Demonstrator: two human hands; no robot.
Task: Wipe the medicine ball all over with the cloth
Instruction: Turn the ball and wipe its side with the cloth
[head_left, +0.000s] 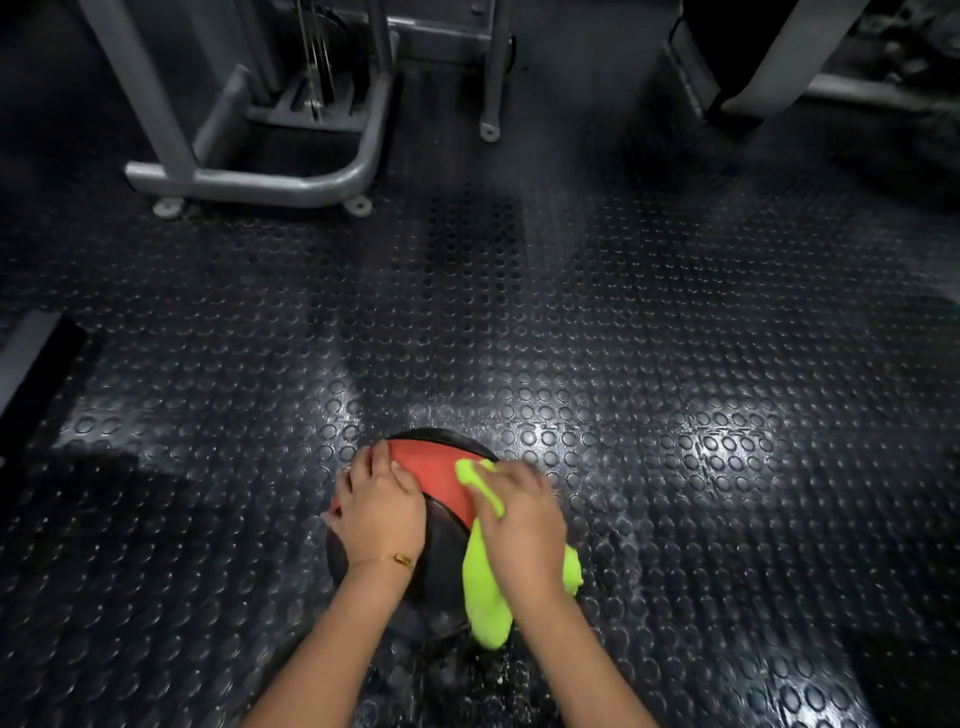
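- One black rubber floor with raised round studs (675, 312) is seen under everything and runs well beyond both hands on every side. Bright glare is thrown on it just ahead of the hands and out past the right hand.
- Two grey metal machine frames are counted far ahead of the hands. One, with a curved tube base (249, 182), stands ahead of the left hand. The other (769, 78), ahead of the right hand, is cut off by the top edge and largely lost in darkness.
- One round medicine ball (436, 470) is set on the floor directly beneath both hands. A red panel is shown between the hands, with black panels nearer the wrists. Its left side is covered by the left hand and its right side by the cloth. Its lower edge is hard to separate from the dark floor.
- One bright lime-green cloth (483, 582) is pressed against the ball under the right hand. One end sticks out beside the thumb onto the red panel. The rest hangs below the wrist, and contact with the floor cannot be told.
- Two bare hands are counted. The left hand (376, 512) is laid flat on the ball, fingers close together, nothing gripped. The right hand (522, 525) is curled round the cloth, and its fingers are blurred.
- One thin gold bracelet (400, 559) is worn on the left wrist.
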